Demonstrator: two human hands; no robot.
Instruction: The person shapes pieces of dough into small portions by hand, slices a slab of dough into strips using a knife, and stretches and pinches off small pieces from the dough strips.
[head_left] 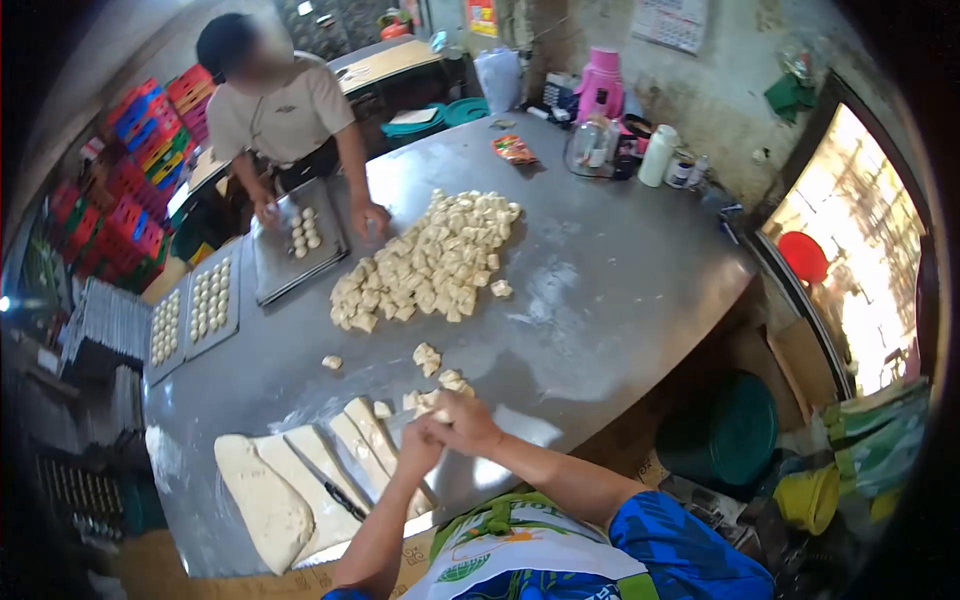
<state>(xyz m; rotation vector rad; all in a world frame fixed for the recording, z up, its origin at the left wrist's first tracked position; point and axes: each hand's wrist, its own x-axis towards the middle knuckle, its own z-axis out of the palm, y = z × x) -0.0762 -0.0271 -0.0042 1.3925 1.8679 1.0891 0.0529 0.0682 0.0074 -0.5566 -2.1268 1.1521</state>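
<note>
My left hand (422, 446) and my right hand (468, 424) meet close together above the near side of the metal table. Their fingers are closed around pale dough, of which a small piece (436, 412) shows at the fingertips. Just beyond them lie loose dough chunks (427, 358). To the left, a thick slab of dough (262, 500) rests beside long cut dough strips (362, 440). A black-handled knife (345, 500) lies on the strips, near my left forearm. Farther off is a large heap of cut dough pieces (440, 260).
Across the steel table (600, 300) another person (285, 120) works over a tray (275, 265) with dough balls. Two more filled trays (213, 300) stand at the left edge. Bottles, jars and a pink thermos (600, 85) line the back right; a green bin (725, 430) stands right.
</note>
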